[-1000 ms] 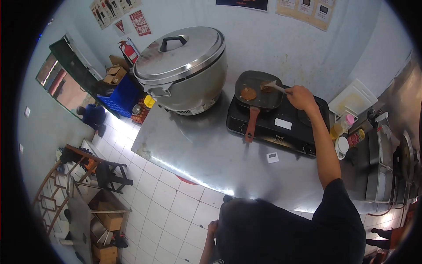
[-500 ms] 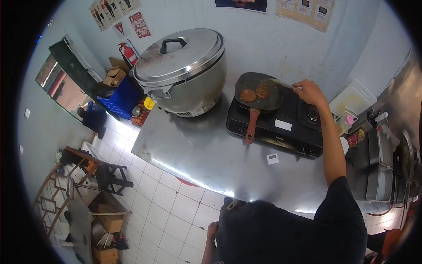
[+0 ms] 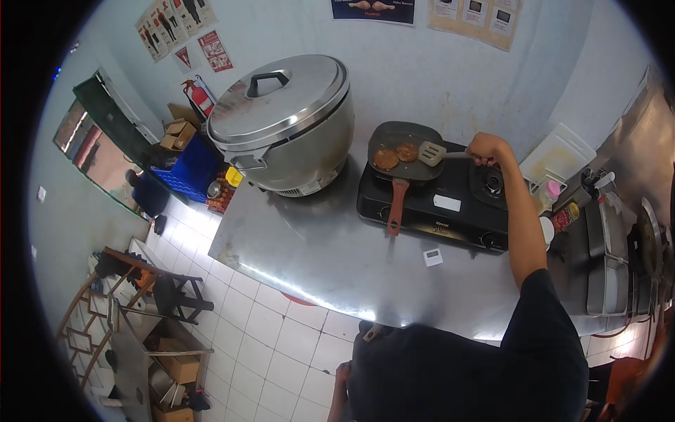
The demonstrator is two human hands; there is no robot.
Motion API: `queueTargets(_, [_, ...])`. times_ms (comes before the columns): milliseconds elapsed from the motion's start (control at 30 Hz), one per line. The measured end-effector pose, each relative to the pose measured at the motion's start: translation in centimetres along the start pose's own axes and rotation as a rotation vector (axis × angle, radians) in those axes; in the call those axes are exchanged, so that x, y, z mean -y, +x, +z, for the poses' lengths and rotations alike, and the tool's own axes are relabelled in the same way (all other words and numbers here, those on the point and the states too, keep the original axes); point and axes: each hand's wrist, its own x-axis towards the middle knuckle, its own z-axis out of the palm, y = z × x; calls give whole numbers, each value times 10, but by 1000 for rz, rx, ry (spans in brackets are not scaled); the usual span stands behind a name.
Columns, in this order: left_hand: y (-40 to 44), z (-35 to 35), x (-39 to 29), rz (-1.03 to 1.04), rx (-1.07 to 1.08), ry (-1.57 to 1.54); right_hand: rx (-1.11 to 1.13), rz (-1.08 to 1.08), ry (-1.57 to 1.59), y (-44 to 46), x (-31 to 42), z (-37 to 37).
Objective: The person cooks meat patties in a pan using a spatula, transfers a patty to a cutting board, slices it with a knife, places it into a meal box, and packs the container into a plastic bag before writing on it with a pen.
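Observation:
My right hand (image 3: 486, 148) is closed around the handle of a slotted spatula (image 3: 432, 152). The spatula's pale blade rests over the right side of a dark square frying pan (image 3: 415, 129). Two browned round patties, a left patty (image 3: 385, 160) and a right patty (image 3: 407, 152), lie side by side in the pan, just left of the blade. The pan's reddish-brown handle points toward me, with no hand on it. It sits on the left burner of a black gas stove (image 3: 450, 224). My left hand (image 3: 342, 372) hangs low beside my body, its fingers mostly hidden.
A large lidded metal rice cooker (image 3: 299, 148) stands left of the stove on the steel table (image 3: 316, 246). A small white timer (image 3: 432, 257) lies in front of the stove. Jars and metal trays (image 3: 606, 281) are at the right. Another person (image 3: 149, 193) is near the doorway.
The spatula blade, blurred at the pan's right edge before, now shows clearly inside the pan beside the patties. The whole view has shifted slightly. My left hand stays low.

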Motion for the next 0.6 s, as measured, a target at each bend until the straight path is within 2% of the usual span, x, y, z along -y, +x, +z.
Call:
queueTargets(67, [-5, 0, -3, -50, 19, -28, 62, 18, 149, 2, -4, 2])
queueTargets(133, [-9, 1, -8, -22, -63, -73, 97, 13, 322, 6, -13, 9])
queueTargets(267, [-9, -3, -16, -5, -116, -29, 40, -56, 303, -5, -11, 10])
queueTargets(367, [-23, -11, -34, -47, -119, -179, -22, -102, 287, -18, -2, 8])
queueTargets(467, [-24, -19, -45, -165, -63, -208, -74, -163, 245, -22, 15, 11])
queueTargets(567, [-12, -13, -24, 159, -111, 63, -124, -227, 191, -15, 30, 19])
queueTargets(600, [-10, -15, -24, 78, -120, 14, -143, -250, 167, -12, 35, 21])
